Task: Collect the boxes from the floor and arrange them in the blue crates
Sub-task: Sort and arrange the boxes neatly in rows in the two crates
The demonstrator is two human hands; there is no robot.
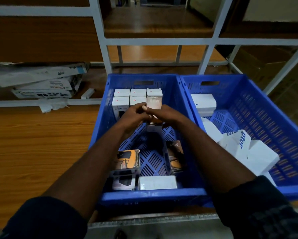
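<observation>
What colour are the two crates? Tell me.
Blue, both the left crate and the right crate; head view.

Wooden shelf boards (pixel 33 144), white metal rack frame (pixel 100 31); flattened cartons (pixel 41 80) left, dim light

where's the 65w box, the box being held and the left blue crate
65W box (pixel 175 157): head view, on its printed face
held box (pixel 154 92): head view, on its white top
left blue crate (pixel 153 194): head view, on its near rim
</observation>
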